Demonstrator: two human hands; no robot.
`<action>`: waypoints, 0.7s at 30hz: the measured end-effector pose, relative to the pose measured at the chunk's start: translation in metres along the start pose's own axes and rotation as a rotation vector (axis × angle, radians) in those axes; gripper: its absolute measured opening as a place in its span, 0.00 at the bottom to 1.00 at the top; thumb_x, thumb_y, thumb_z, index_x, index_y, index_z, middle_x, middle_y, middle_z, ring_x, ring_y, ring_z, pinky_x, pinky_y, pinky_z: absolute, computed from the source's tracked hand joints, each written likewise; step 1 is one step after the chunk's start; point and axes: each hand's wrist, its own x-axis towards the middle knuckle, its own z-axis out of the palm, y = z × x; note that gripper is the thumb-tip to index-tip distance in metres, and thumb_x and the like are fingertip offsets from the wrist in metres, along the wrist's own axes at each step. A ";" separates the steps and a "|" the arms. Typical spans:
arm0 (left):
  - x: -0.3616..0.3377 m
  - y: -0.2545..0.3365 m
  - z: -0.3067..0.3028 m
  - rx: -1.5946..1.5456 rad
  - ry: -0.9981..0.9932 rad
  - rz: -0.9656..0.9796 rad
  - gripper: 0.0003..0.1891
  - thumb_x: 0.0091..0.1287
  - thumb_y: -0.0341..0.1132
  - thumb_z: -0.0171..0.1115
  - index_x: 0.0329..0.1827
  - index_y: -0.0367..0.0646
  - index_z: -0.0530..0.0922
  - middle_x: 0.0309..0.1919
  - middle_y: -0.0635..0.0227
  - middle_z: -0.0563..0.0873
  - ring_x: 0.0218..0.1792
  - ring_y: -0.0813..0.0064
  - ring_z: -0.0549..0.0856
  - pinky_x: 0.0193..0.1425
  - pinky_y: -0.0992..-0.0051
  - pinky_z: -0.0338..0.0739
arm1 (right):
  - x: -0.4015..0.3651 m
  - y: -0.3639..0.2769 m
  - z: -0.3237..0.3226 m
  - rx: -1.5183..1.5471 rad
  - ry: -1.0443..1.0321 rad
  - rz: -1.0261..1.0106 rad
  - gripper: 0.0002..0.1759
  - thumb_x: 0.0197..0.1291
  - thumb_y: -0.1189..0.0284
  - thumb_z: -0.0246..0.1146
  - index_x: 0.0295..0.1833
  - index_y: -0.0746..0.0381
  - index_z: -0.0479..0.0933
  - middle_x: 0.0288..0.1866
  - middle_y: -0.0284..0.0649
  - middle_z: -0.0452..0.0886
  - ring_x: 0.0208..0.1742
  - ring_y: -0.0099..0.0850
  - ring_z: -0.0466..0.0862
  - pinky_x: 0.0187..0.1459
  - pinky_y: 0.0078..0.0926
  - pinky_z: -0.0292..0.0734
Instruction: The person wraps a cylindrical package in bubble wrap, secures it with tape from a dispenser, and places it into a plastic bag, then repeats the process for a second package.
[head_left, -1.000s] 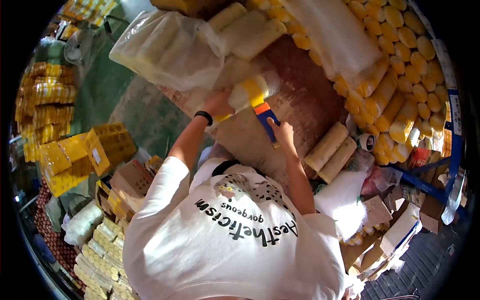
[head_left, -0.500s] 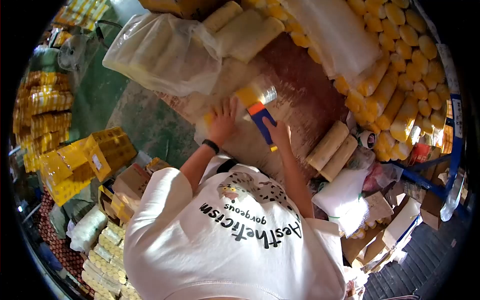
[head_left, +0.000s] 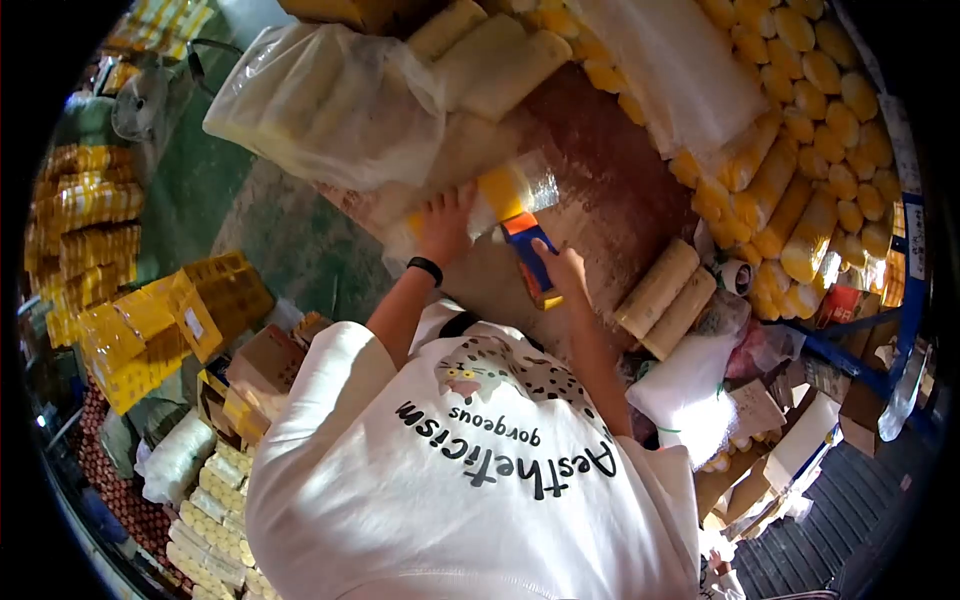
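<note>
In the head view, my left hand (head_left: pixel 447 226) rests with its fingers apart on a clear plastic-wrapped packet (head_left: pixel 483 210) that carries strips of yellow tape. My right hand (head_left: pixel 563 268) grips a blue and orange tape dispenser (head_left: pixel 528 252), whose orange end touches the packet's near edge. Yellow tape (head_left: pixel 503 192) lies across the packet near its right end, just beyond the dispenser. A black band circles my left wrist.
A large clear plastic bag (head_left: pixel 330 105) holds pale rolls at the far side. Yellow-ended rolls (head_left: pixel 800 120) are stacked at the right. Two wrapped rolls (head_left: pixel 668 300) lie right of my right hand. Yellow-taped boxes (head_left: pixel 165 310) stand at the left.
The dispenser has tilted and shifted slightly nearer me and to the right, with my right hand. My left hand has moved slightly; the yellow tape on the packet shows more sharply.
</note>
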 end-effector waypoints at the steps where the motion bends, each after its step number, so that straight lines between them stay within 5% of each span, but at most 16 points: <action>1: 0.001 -0.001 0.007 0.022 0.020 0.000 0.52 0.43 0.43 0.71 0.75 0.52 0.53 0.62 0.51 0.69 0.55 0.47 0.72 0.61 0.46 0.62 | 0.006 -0.005 0.000 0.023 0.019 0.029 0.39 0.54 0.40 0.62 0.34 0.73 0.80 0.29 0.52 0.83 0.35 0.40 0.85 0.38 0.36 0.77; 9: -0.009 0.005 -0.004 -0.026 -0.017 0.006 0.51 0.46 0.46 0.68 0.76 0.54 0.52 0.59 0.52 0.71 0.55 0.47 0.73 0.59 0.47 0.63 | 0.048 -0.024 -0.010 -0.117 -0.165 -0.063 0.29 0.57 0.49 0.62 0.39 0.68 0.82 0.32 0.47 0.83 0.30 0.34 0.83 0.36 0.31 0.75; 12: -0.011 0.008 0.003 0.030 0.044 0.024 0.53 0.47 0.47 0.69 0.77 0.54 0.50 0.59 0.51 0.72 0.55 0.47 0.73 0.59 0.48 0.64 | 0.067 -0.016 -0.001 -0.034 -0.152 -0.251 0.26 0.56 0.51 0.60 0.42 0.65 0.81 0.39 0.49 0.84 0.39 0.40 0.85 0.41 0.36 0.77; 14: -0.009 0.006 0.013 0.086 0.087 0.031 0.58 0.45 0.51 0.73 0.78 0.54 0.46 0.58 0.51 0.72 0.53 0.49 0.74 0.57 0.50 0.67 | 0.077 -0.019 0.007 -0.011 -0.138 -0.056 0.22 0.55 0.55 0.62 0.42 0.64 0.82 0.36 0.45 0.84 0.36 0.35 0.83 0.39 0.32 0.77; 16: -0.012 0.007 0.007 0.028 0.088 0.036 0.49 0.52 0.44 0.64 0.77 0.54 0.48 0.59 0.52 0.72 0.56 0.47 0.74 0.59 0.49 0.66 | 0.074 -0.030 0.009 0.027 -0.122 0.132 0.19 0.53 0.58 0.64 0.41 0.63 0.83 0.34 0.40 0.83 0.34 0.30 0.82 0.38 0.29 0.76; 21: -0.011 0.009 0.003 0.023 0.039 0.016 0.44 0.56 0.41 0.60 0.77 0.53 0.49 0.60 0.52 0.72 0.58 0.47 0.74 0.60 0.48 0.66 | 0.012 -0.064 -0.007 -0.353 0.098 0.028 0.21 0.53 0.59 0.59 0.49 0.58 0.82 0.51 0.44 0.83 0.52 0.37 0.83 0.50 0.36 0.77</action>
